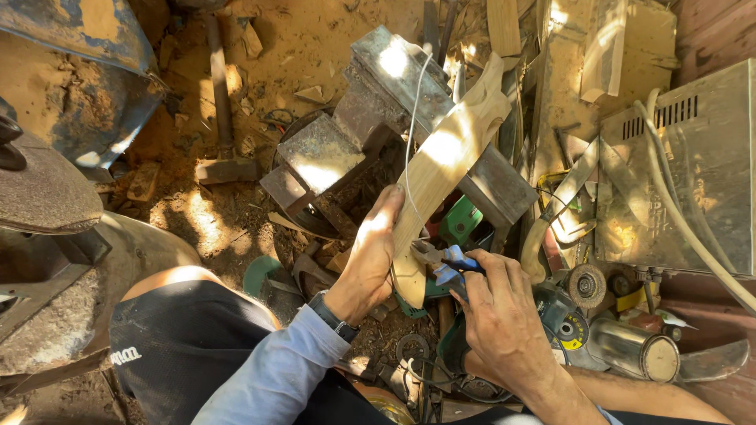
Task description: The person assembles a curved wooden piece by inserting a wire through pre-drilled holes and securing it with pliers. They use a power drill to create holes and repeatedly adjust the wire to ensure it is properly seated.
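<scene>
Carved pale wooden handle (441, 169), gripped by left hand (370, 256) fingers, upper end beside vise (378, 118); right hand (492, 311) fingers closed on blue-handled pliers (445, 264) just below; thin wire (411, 126) above may slip, scratching the wood

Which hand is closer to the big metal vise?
Left. The left hand grips the wooden handle just below the vise; the right hand is lower, holding pliers.
</scene>
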